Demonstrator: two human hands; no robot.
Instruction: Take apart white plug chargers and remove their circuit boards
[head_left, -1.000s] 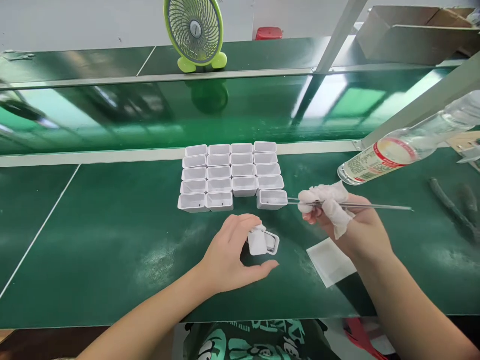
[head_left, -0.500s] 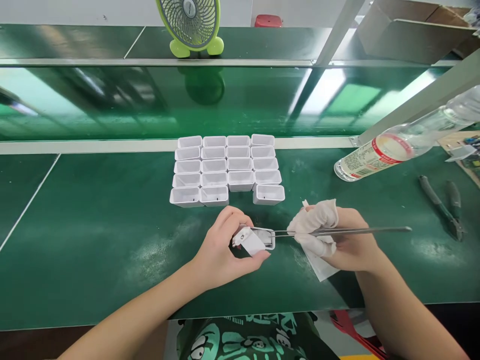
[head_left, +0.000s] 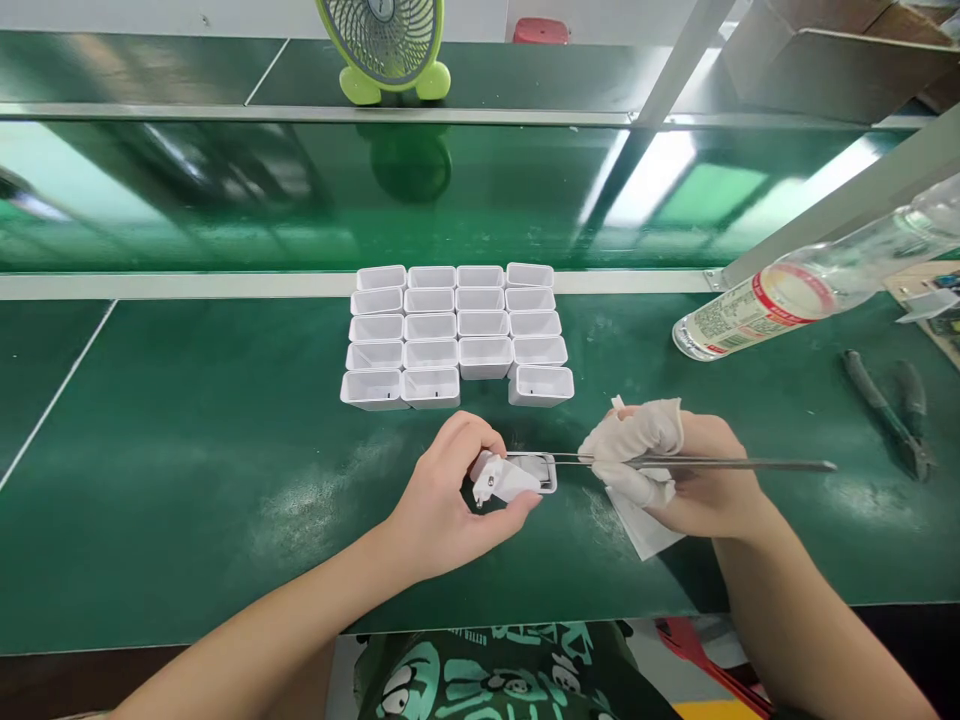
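Note:
My left hand is closed around a small white plastic case, together with a white piece that lies across its open top. Inside the case, details are too small to make out. In my right hand, which wears white finger coverings, is a pair of long metal tweezers. Their two thin tips reach left to the case's opening. Beneath that hand lies a white sheet. Just beyond both hands, several open white plastic cases stand in rows, with a gap in the front row.
On the right of the green bench a clear bottle leans, and pliers lie past it. A green fan and a cardboard box occupy the shelf above. A circuit board sits at the far right.
The white piece has turned and slid slightly within my left hand. The tweezer tips now lie nearer the case's far rim and further left. The view has shifted a little.

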